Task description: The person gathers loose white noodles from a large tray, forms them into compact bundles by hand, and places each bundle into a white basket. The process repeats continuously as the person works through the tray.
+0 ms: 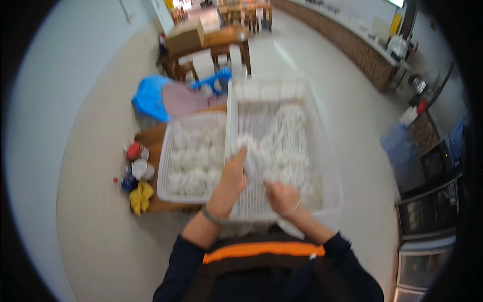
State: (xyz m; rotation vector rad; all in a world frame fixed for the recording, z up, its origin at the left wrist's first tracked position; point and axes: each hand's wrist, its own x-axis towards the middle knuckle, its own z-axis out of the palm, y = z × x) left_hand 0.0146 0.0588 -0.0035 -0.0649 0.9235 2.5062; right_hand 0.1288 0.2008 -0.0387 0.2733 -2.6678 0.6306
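A large white plastic basket [332, 188] with a slotted base lies before me. Long white strands that look like rice noodles [290, 132] fill its right side. Over the basket's left part, my left hand [234, 170] grips a bunch of the white noodles [256, 156], its edges blurred. My right hand [283, 197] is curled low over the slotted base, close to that bunch; whether its fingers pinch any strands is too blurred to tell. On the left, a smaller white basket [163, 173] holds several bundles of noodles [196, 162] in rows.
A wooden table [151, 132] supports the smaller basket. Left of it cluster a red-lidded jar [133, 151], a white container [142, 169] and a yellow cloth [141, 198]. Blue plastic [151, 94] lies behind. Dark cabinets [426, 215] stand right; a cardboard box [185, 36] sits farther back.
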